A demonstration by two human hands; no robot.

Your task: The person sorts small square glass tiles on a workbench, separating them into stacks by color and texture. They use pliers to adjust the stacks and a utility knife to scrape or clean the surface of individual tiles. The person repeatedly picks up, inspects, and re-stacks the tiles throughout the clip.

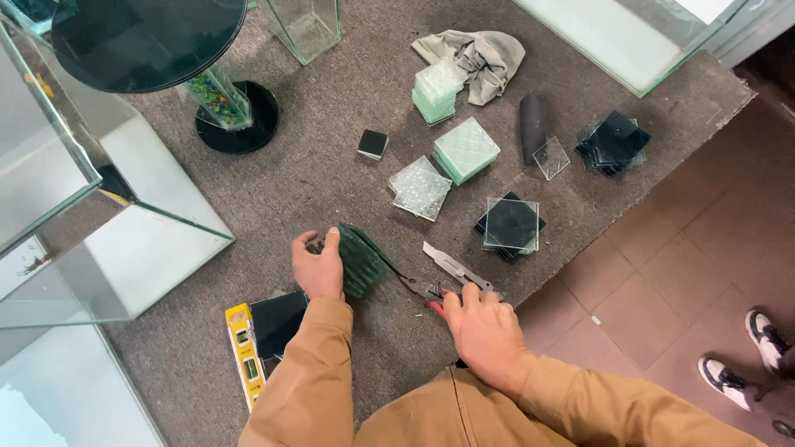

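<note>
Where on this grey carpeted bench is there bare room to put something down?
Bare carpet lies between the round black pedestal base, the small black glass square and the left hand. The back right is crowded: patterned clear glass squares, a grey rag, dark glass stacks.

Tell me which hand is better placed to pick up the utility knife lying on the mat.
Right. The right hand rests on the red-handled pliers, just below the utility knife. The left hand is farther away, pressed against the fanned stack of dark glass squares.
</note>
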